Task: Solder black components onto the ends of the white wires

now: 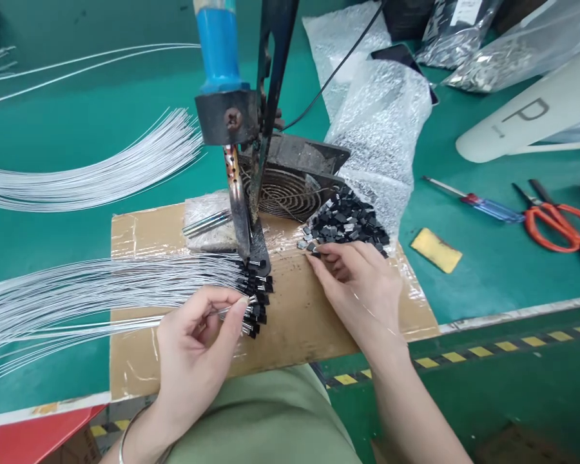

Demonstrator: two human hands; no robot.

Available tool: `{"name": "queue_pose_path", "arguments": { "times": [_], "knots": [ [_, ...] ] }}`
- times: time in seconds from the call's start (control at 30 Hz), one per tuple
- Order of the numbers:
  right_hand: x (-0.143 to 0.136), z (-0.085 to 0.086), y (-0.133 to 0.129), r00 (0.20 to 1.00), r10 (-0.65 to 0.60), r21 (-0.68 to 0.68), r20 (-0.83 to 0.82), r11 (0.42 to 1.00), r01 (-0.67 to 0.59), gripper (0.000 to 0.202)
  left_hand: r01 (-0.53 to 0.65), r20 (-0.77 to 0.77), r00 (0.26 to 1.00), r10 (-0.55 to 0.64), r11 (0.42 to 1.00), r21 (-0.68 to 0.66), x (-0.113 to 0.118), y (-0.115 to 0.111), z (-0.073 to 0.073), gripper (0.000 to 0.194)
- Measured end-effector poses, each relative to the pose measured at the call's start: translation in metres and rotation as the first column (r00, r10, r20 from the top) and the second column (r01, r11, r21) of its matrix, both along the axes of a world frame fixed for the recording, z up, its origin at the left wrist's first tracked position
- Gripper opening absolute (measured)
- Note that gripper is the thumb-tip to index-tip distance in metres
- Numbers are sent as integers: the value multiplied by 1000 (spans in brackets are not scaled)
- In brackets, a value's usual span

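Note:
My left hand [198, 345] is closed in a pinch on white wire near the black-tipped ends of a fanned wire bundle [140, 277]. Small black end pieces [256, 312] sit on these wires, just past my left fingertips. At the near edge of a pile of small black parts [350, 216], my right hand [355, 280] pinches one small black part [315, 254] between thumb and forefinger. Between my hands and above them, a soldering iron [236, 200] with a blue handle is clamped in a stand, its tip pointing down close to the wire ends.
A cardboard sheet [299, 316] lies under the work. Behind the iron stands a dusty fan [285, 190]. Bubble wrap [377, 129], a yellow sponge [436, 250], a screwdriver [483, 203], orange-handled scissors [553, 225] and a white cup [522, 113] are right. Another wire bundle [101, 183] lies left.

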State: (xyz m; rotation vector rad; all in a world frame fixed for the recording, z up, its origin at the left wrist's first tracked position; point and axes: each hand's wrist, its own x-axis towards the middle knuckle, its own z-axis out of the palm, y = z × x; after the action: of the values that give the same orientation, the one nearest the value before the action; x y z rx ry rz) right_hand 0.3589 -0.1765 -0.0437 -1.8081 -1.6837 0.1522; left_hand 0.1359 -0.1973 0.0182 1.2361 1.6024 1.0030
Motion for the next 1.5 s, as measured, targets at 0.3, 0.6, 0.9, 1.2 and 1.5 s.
{"name": "queue_pose_path", "arguments": {
  "times": [0.3,0.6,0.9,1.2,1.5],
  "knots": [
    [-5,0,1,998,-9,26,59,1000,8,21,-11,-31,999,11,1000,6,0,0,2,9],
    [-30,20,-15,588,-223,-274,-778,962,2,25,-14,-61,998,14,1000,0,0,3,3,11],
    [-59,32,-18,284,-142,-185,-948,974,-131,5,13,-81,997,-12,1000,10,-2,5,7,11],
    [-72,40,-22,134,-37,-78,-990,947,-311,13,140,-11,990,-142,985,-98,-9,13,14,8],
    [-74,38,-25,278,30,-70,-960,936,-345,18,142,230,967,-106,979,-149,-5,19,19,12]
  ]
}}
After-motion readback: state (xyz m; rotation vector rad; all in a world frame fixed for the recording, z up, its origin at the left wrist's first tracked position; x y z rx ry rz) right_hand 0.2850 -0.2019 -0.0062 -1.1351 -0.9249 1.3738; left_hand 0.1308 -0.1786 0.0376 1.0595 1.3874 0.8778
